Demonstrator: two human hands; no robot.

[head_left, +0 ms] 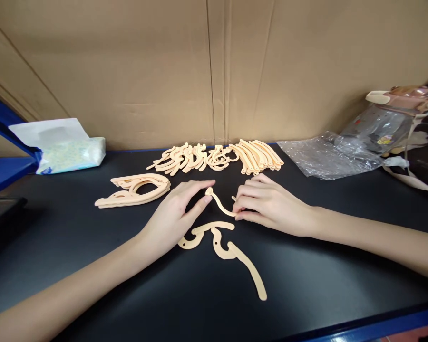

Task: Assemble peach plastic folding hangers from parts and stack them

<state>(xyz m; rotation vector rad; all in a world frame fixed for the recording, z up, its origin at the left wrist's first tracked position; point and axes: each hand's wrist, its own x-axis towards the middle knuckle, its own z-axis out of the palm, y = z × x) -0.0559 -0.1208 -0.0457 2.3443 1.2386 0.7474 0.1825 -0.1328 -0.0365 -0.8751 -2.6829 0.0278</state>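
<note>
Over tabletop (306,280), well back from front edge (388,322): hands (174,204) (271,205) pinching curved piece (219,204) at ends; open room front-right.

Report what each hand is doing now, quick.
Left hand: at the round end of the curved piece; whether it grips cannot be told.
Right hand: closed, holding the curved piece's other end.

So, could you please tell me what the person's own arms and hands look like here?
The slim, smooth left hand and right hand are both ungloved, with slender fingers. The long left forearm and right forearm are uncovered as far as they show; no sleeve, watch, bracelet or ring is visible, and no markings stand out.
</note>
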